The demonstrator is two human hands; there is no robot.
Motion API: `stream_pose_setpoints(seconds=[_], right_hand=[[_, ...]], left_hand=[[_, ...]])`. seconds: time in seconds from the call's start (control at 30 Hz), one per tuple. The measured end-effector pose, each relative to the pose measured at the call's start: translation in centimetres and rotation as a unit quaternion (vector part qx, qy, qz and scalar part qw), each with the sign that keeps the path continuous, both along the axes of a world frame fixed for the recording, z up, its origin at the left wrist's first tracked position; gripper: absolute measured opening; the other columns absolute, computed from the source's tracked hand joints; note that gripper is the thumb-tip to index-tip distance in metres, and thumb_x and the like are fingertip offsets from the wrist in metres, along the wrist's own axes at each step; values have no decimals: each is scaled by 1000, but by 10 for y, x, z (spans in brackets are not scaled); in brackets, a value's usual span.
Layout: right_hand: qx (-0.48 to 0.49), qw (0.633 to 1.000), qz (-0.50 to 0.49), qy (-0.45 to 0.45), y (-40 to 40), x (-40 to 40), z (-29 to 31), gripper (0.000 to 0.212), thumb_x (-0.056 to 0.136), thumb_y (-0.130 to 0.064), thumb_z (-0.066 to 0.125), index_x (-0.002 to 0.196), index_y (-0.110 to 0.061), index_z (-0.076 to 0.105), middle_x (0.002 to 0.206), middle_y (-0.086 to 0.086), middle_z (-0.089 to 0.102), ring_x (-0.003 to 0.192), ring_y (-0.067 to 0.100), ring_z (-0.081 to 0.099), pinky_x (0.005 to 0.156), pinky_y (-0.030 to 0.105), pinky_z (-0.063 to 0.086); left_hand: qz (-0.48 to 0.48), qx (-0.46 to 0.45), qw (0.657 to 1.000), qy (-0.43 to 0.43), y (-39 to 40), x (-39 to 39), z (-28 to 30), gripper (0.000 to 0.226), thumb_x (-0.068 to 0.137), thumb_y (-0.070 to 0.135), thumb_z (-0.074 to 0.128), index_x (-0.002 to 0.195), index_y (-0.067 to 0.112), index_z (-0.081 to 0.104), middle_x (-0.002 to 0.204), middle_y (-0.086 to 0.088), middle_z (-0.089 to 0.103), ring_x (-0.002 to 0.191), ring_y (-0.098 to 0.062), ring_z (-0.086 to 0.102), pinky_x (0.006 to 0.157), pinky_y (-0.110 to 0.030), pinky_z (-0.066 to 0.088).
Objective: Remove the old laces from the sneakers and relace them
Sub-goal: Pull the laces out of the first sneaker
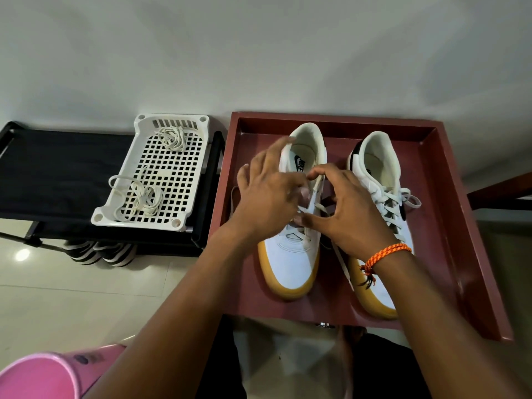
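Two white sneakers with gum soles stand in a dark red tray. Both hands work over the left sneaker. My left hand covers its eyelets, and its fingertips are blurred near a white lace. My right hand, with an orange thread band at the wrist, has curled fingers pinching that lace at the sneaker's tongue. The right sneaker is laced with a white lace and partly hidden by my right forearm.
A white perforated plastic basket with two loose bundles of white laces sits on a black shoe rack at the left. Striped shoes sit under the rack. A pink bucket stands at the bottom left on the tiled floor.
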State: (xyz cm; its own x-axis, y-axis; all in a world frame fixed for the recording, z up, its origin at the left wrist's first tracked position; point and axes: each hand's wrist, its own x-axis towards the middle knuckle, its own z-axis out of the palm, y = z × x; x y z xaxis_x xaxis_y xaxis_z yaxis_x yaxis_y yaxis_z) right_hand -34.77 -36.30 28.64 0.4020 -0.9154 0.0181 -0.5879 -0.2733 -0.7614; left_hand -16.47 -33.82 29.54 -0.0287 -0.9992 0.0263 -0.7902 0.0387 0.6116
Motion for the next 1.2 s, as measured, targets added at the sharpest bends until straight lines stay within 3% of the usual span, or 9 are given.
stream_pose_setpoints(seconds=[0.17,0.43,0.67,0.73,0.8,0.87,0.97,1.07,1.2], right_hand=[[10,1000,-2,2,0,0,0,72,70,-38,97,127,-42,52,117,-8,52,101,13,62,80,25,51],[2,1000,-2,0,0,1,2,72,71,-36,96,129,-42,53,119,-7,52,104,11,60,87,36,59],[10,1000,-4,11,1,0,3,75,71,-42,96,131,-43,51,120,-7,52,105,15,61,84,29,54],[7,1000,-5,17,1,1,3,75,71,-42,96,131,-42,51,121,-8,52,106,15,60,85,29,53],[7,1000,-6,19,1,1,4,75,70,-43,96,130,-43,51,121,-8,52,107,14,59,86,31,54],[11,1000,-8,15,2,1,5,74,69,-44,95,129,-44,52,121,-8,52,107,14,59,88,37,56],[16,1000,-13,16,3,2,7,74,69,-44,96,129,-44,52,123,-8,52,108,13,59,90,41,57],[15,1000,-13,18,3,2,9,73,69,-44,95,128,-44,52,122,-8,52,106,13,59,90,42,57],[23,999,-15,28,4,2,10,71,70,-43,94,127,-46,51,122,-10,51,105,15,59,89,42,57]], left_hand=[[155,-66,982,87,-9,20,8,17,95,20,70,97,37,73,161,8,34,142,-21,40,114,-63,35],[-19,-3,999,-42,1,1,0,12,101,40,66,105,42,77,177,8,9,162,-28,4,123,-69,10],[62,-36,992,103,-7,13,8,16,101,37,64,85,37,68,156,26,42,150,-16,34,122,-51,23],[104,-30,948,300,-9,16,16,19,104,32,61,97,18,73,140,29,58,133,-1,54,114,-37,44],[117,-10,864,490,-8,18,26,24,109,15,55,89,8,65,141,2,66,115,-2,67,92,-20,54],[92,1,775,625,-6,20,30,25,109,11,52,85,9,57,129,-18,71,107,-16,72,88,-25,58],[83,31,704,705,-7,21,26,22,108,17,52,87,13,58,91,-6,68,86,-24,69,93,-44,58],[133,71,688,710,-7,18,26,27,111,20,48,85,17,55,73,3,46,58,-11,42,74,-40,60],[195,89,726,654,-10,20,27,29,111,17,44,84,20,52,66,7,39,49,-5,25,43,-18,26]])
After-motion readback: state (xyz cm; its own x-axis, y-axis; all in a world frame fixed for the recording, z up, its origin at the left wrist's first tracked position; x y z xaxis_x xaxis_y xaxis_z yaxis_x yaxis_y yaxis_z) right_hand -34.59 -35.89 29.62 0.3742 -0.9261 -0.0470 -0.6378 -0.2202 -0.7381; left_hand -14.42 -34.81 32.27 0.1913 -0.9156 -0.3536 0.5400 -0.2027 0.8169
